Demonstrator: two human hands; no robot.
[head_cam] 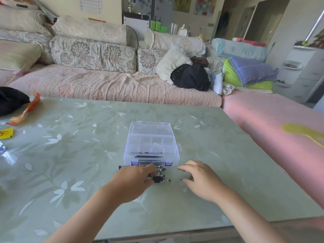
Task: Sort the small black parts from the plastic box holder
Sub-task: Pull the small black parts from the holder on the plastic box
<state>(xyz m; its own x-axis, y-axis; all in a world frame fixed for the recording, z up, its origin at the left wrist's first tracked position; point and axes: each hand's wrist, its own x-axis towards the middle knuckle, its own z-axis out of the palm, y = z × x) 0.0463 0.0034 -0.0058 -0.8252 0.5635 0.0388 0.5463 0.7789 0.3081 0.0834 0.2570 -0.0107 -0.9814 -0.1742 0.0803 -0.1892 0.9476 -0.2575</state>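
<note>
A clear plastic compartment box with blue front latches (152,148) sits closed on the pale green leaf-patterned table (70,137), just beyond both hands. Through its transparent walls, long thin black rods show in the front section nearest the hands; the rear compartments look mostly bare, though glare makes that hard to confirm.

The left hand (135,181) lies palm down just in front of the box, fingers curled over a cluster of small black and metal parts (160,174) lying on the table against the box's front edge. Its fingertips touch the pile, but whether they actually pinch a piece cannot be told.

The right hand (199,179) hovers low to the right of that pile, fingers bent and loosely apart. At its fingertips lies a single thin black rod (186,179) on the table; the thumb and forefinger seem to close on its right end, though the contact is unclear.
</note>
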